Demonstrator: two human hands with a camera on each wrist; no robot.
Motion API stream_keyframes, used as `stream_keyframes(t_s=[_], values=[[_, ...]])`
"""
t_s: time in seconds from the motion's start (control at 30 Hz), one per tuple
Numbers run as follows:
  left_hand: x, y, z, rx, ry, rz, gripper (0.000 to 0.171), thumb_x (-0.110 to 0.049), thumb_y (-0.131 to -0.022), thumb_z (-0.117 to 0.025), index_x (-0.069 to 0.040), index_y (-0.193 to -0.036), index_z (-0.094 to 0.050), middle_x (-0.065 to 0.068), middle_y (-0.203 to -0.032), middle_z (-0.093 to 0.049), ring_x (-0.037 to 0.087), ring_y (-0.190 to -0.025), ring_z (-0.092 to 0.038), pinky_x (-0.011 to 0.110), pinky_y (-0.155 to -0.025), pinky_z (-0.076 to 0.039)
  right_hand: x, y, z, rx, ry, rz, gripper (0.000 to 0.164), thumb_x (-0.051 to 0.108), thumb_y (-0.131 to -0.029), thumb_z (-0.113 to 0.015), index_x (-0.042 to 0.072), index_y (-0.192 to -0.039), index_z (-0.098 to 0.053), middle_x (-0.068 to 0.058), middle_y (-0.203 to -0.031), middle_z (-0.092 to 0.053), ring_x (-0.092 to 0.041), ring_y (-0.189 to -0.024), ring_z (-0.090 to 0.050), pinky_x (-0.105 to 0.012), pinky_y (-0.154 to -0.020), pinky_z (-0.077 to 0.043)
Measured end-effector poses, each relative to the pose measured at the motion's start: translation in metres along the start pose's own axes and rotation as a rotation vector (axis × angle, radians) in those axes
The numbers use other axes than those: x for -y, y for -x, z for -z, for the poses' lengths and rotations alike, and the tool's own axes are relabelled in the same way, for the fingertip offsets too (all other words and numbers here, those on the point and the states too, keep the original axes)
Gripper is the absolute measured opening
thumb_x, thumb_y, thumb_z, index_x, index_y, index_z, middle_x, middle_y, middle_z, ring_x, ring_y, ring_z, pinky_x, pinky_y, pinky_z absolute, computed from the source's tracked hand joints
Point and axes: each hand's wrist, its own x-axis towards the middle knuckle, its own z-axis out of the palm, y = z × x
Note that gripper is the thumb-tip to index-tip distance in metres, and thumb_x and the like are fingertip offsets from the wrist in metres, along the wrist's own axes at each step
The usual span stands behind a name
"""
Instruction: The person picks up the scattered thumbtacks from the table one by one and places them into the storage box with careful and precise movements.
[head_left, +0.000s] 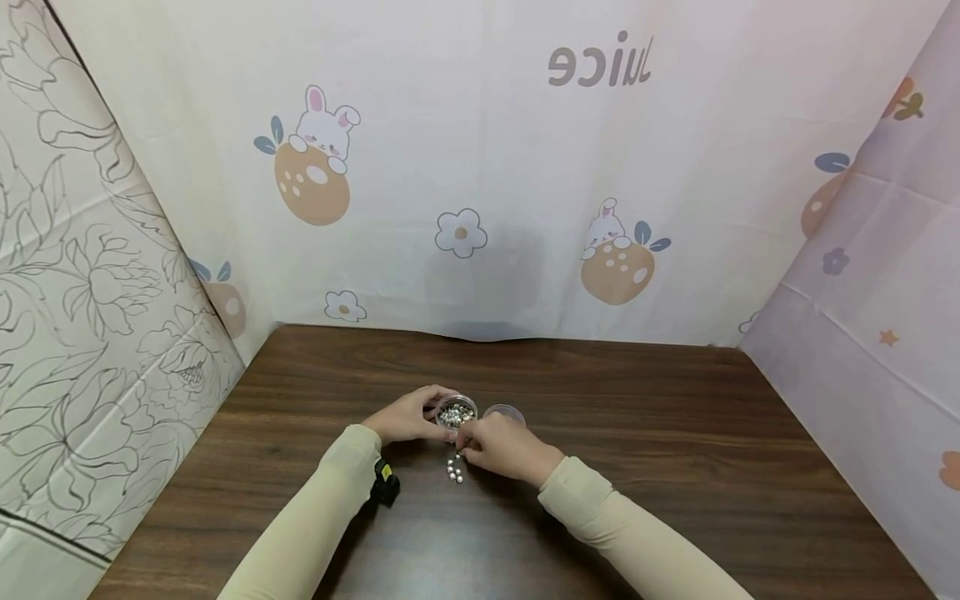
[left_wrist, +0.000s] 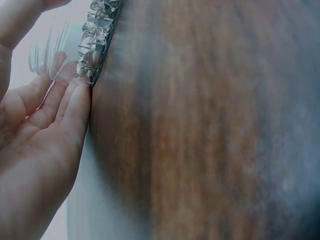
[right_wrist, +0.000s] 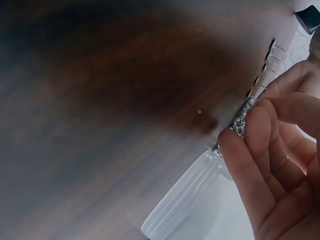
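My left hand holds a small clear round jar by its side, with fingers and thumb around it. Shiny silver thumbtacks lie in the jar. At the jar's front edge is my right hand, its fingers bent and their tips close to the silver tacks. Whether a tack is between those fingertips cannot be made out. Several loose thumbtacks lie on the table in front of the jar; in the right wrist view their pins point up from the tabletop. A clear round lid sits just right of the jar, partly behind my right hand.
The dark wood-grain table extends around both hands. A printed curtain hangs along its back edge, with more printed cloth at both sides. By my left wrist is a small black device with a yellow mark.
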Motion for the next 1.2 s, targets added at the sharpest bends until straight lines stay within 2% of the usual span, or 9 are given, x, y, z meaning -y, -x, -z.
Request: stream_keyframes(t_s=[0.03, 0.23, 0.6, 1.2], values=[[-0.0045, 0.0018, 0.0004, 0.004, 0.004, 0.0, 0.068, -0.024, -0.078, -0.076, -0.008, -0.135, -0.043, 0.017, -0.135, -0.045, 0.027, -0.121, -0.044, 0.047, -0.105, -0.037, 0.0003, -0.0003, -0.0001, 0.003, 0.006, -0.005, 0.008, 0.011, -0.083, -0.066, 0.014, -0.089, -0.071, 0.006, -0.081, -0.069, 0.005, -0.06, -0.051, -0.014, -0.053, -0.046], [-0.0052, 0.0013, 0.0008, 0.005, 0.003, -0.003, 0.069, -0.024, -0.077, -0.077, -0.008, -0.135, -0.043, 0.015, -0.135, -0.046, 0.026, -0.122, -0.043, 0.047, -0.105, -0.037, 0.0013, -0.0011, 0.0005, 0.008, 0.027, -0.023, 0.006, 0.012, -0.083, -0.067, 0.015, -0.087, -0.072, 0.006, -0.081, -0.069, 0.004, -0.063, -0.052, -0.016, -0.055, -0.049], [-0.0057, 0.0019, 0.0001, 0.003, -0.004, -0.007, 0.069, -0.023, -0.077, -0.077, -0.006, -0.135, -0.043, 0.016, -0.134, -0.047, 0.027, -0.12, -0.044, 0.048, -0.104, -0.038, 0.0016, -0.0019, -0.0013, 0.014, 0.079, -0.04, 0.005, 0.019, -0.085, -0.067, 0.016, -0.082, -0.07, 0.01, -0.072, -0.065, 0.004, -0.057, -0.048, -0.017, -0.05, -0.045], [-0.008, 0.0031, 0.0, 0.001, -0.011, 0.009, 0.069, -0.022, -0.077, -0.077, -0.007, -0.135, -0.043, 0.017, -0.134, -0.046, 0.026, -0.121, -0.044, 0.048, -0.103, -0.039, 0.0, 0.0055, 0.0037, 0.012, 0.032, -0.039, 0.006, 0.014, -0.087, -0.06, 0.015, -0.082, -0.062, 0.01, -0.064, -0.056, 0.002, -0.049, -0.043, -0.015, -0.045, -0.04]])
